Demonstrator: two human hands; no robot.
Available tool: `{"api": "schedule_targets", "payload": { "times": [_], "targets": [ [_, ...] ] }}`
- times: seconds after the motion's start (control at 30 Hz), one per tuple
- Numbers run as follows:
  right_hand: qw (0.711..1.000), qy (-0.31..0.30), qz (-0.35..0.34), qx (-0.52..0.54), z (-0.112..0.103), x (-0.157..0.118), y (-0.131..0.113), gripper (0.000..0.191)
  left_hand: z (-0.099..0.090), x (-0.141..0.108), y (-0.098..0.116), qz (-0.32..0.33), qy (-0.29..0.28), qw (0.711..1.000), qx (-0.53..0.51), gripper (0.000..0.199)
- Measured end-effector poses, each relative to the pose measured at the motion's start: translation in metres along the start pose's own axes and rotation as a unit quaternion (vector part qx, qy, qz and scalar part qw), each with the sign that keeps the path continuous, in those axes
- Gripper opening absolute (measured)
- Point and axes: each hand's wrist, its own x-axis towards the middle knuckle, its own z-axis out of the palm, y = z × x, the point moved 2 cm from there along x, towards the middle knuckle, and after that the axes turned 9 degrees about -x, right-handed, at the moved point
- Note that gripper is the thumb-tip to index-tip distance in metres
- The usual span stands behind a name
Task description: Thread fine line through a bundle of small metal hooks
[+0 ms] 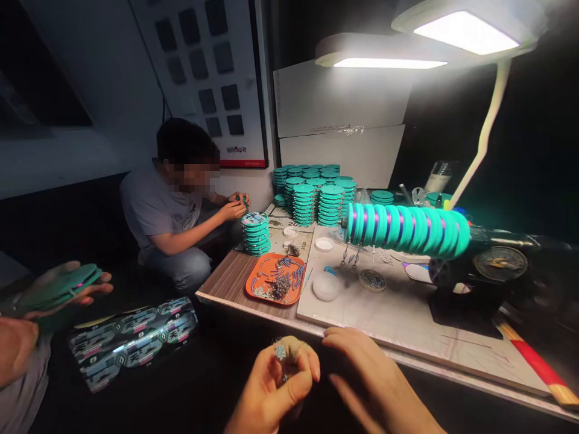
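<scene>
Counter [221, 283]: brown and pale, carrying lots of things; the orange tray [266, 261] is sitting near its left corner.
Other person [154, 205]: wearing a gray shirt and bending over, behind and left of the orange tray.
Lamps [465, 33]: shining white, high up and to the right of the orange tray.
Black machine [456, 307]: standing well to the right of the orange tray.
Green row [398, 229]: many round pads lining up in front of the black machine, right of the orange tray, with purple showing between them.
Green stacks [304, 205]: standing in a bunch behind the orange tray.
Shiny pack [136, 343]: lying left of the orange tray and lower down.
Right hand [373, 377]: opening its fingers, nearer than the orange tray and to its right; I am not seeing anything in it.
Left hand [275, 392]: curling almost closed, just nearer than the orange tray, thumb and fingers holding silvery bits.
White bowl [325, 287]: sitting just right of the orange tray.
Bead dish [372, 280]: sitting farther right of the orange tray.
Silvery bits [280, 352]: showing at the left hand's fingers, nearer than the orange tray; they are looking too small to name.
</scene>
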Motion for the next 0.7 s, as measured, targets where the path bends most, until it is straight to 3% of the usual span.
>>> {"api": "schedule_targets", "payload": {
  "times": [0.1, 0.17, 0.23, 0.3, 0.4, 0.53, 0.7],
  "targets": [
    [0.998, -0.013, 0.018, 0.066, -0.001, 0.005, -0.008, 0.003, 0.001, 0.007, 0.01, 0.033, -0.011, 0.996, 0.084, 0.021],
    [0.997, 0.005, 0.038, 0.071, -0.002, 0.004, -0.011, 0.011, -0.003, 0.021, 0.022, 0.048, -0.025, 0.985, 0.164, 0.018],
    [0.996, 0.027, 0.058, 0.065, -0.004, 0.003, -0.012, 0.012, -0.014, 0.044, 0.039, 0.098, 0.004, 0.952, 0.29, 0.014],
    [0.994, 0.051, 0.078, 0.06, -0.005, 0.002, -0.01, 0.014, -0.029, 0.073, 0.058, 0.159, 0.088, 0.894, 0.41, 0.01],
    [0.991, 0.072, 0.099, 0.054, -0.003, -0.001, -0.008, 0.015, -0.046, 0.117, 0.071, 0.156, 0.098, 0.871, 0.456, 0.015],
    [0.991, 0.051, 0.109, 0.052, 0.006, -0.005, -0.006, 0.013, -0.049, 0.159, 0.063, 0.129, 0.093, 0.872, 0.463, 0.023],
    [0.991, 0.047, 0.112, 0.052, 0.006, -0.012, 0.0, 0.01, -0.044, 0.186, 0.059, 0.093, 0.095, 0.911, 0.39, 0.021]
  ]
}}
